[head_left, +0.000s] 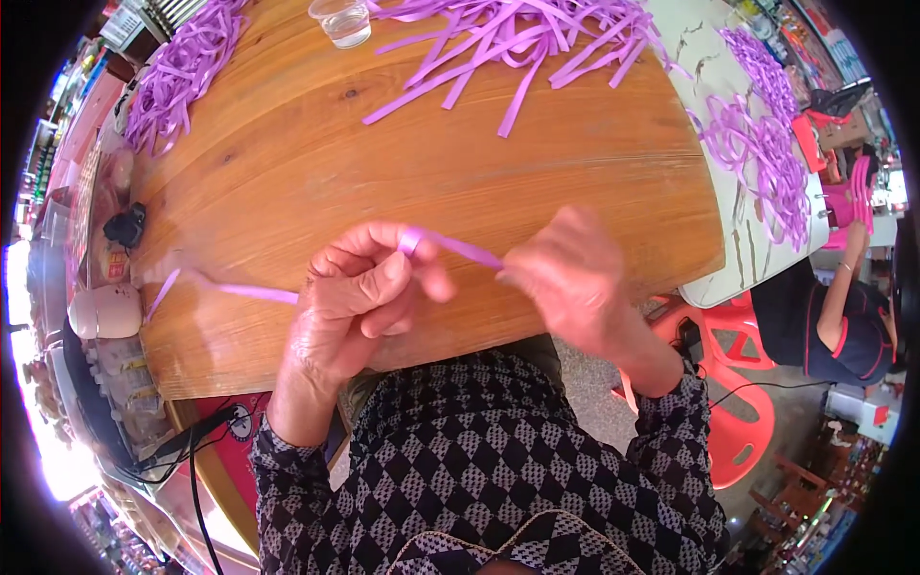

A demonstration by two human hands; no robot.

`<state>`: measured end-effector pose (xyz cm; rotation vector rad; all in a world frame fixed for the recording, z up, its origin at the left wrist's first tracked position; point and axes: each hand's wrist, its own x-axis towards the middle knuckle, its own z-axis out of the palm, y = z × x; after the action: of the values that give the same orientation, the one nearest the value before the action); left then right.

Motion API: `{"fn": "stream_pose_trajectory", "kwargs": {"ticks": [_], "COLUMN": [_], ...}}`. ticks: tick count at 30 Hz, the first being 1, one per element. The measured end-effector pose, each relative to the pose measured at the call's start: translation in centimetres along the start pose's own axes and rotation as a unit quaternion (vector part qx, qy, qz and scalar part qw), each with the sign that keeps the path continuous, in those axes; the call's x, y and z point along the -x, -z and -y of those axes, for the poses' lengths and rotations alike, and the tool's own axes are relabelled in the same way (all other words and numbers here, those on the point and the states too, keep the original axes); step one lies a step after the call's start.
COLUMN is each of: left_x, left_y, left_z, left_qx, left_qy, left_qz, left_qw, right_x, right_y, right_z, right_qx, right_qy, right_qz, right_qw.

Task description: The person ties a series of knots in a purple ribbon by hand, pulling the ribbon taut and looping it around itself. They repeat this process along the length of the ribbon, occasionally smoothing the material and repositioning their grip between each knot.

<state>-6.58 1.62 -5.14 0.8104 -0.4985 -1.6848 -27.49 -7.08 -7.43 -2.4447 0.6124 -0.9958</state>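
Note:
A narrow purple ribbon (462,250) stretches between my two hands above the near part of the wooden table. My left hand (359,287) has it looped over the index finger, with the thumb pressed against it. From behind that hand the ribbon's tail (251,291) trails off to the left, blurred near its end. My right hand (570,273) is closed on the other end, with the fingers pinched together and somewhat smeared by motion. Whether the loop is knotted cannot be made out.
On the wooden table (431,172), cut purple ribbons (517,48) and a clear plastic cup (343,23) lie at the far side. More ribbon (187,81) is heaped far left, and more (757,163) on a white table at right. Red plastic chairs (738,422) and another person (834,316) are at right.

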Motion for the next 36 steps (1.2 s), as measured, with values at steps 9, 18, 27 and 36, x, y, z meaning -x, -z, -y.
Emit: {"fn": "stream_pose_trajectory", "kwargs": {"ticks": [9, 18, 27, 36], "left_x": [0.3, 0.3, 0.5, 0.6], "left_y": [-1.6, -1.9, -2.5, -1.1], "left_z": [2.0, 2.0, 3.0, 3.6], "left_qx": [-0.309, -0.307, -0.531, -0.523], "left_qy": [-0.017, -0.044, -0.297, -0.327], "left_qz": [-0.037, -0.058, -0.065, -0.082], "left_qw": [0.95, 0.949, 0.791, 0.783], "right_x": [-1.1, -0.2, -0.6, 0.3], "right_y": [-0.2, -2.8, -2.5, -3.0], "right_z": [3.0, 4.1, 3.6, 4.6], "right_qx": [0.073, -0.373, -0.534, -0.508], "right_qy": [0.108, -0.259, -0.343, -0.331], "right_qz": [-0.034, -0.072, -0.036, -0.035], "right_qw": [0.991, 0.888, 0.772, 0.795]}}
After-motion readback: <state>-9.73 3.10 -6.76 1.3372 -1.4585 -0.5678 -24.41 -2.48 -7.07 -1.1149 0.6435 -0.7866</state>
